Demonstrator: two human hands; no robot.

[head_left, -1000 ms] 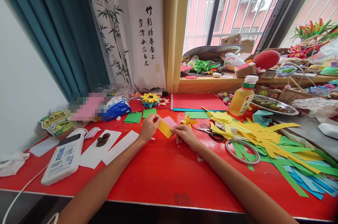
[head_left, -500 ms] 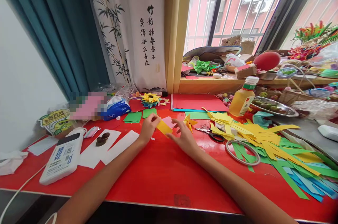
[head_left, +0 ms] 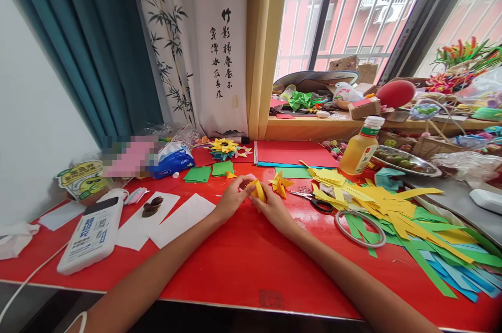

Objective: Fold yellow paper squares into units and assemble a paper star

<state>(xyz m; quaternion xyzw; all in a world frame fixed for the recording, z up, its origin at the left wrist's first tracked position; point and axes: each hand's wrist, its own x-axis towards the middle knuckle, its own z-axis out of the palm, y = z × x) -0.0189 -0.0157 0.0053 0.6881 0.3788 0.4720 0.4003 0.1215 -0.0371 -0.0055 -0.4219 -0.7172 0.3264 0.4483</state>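
Near the middle of the red table, my left hand [head_left: 234, 198] and my right hand [head_left: 271, 207] meet around a yellow paper strip [head_left: 259, 192]. Its piece looks bent over, and fingers of both hands are closed on it. Just beyond my right hand lies a folded yellow paper star shape [head_left: 280, 183]. A small yellow folded piece [head_left: 230, 175] rests past my left hand. Pinkish paper shows partly behind my fingers. Farther back stands a yellow and blue folded-paper ornament [head_left: 223, 148].
Scissors [head_left: 323, 205], a tape roll [head_left: 361, 228] and a heap of yellow, green and blue strips [head_left: 396, 207] lie right. A juice bottle [head_left: 361, 146] stands behind them. At left are white papers [head_left: 184, 218] and a white box [head_left: 92, 233]. Green squares [head_left: 197, 174] lie beyond.
Both hands have drawn together slightly to the right. The yellow strip, held flat and stretched between them before, is now bent. The small yellow piece beyond my left hand has come into view.
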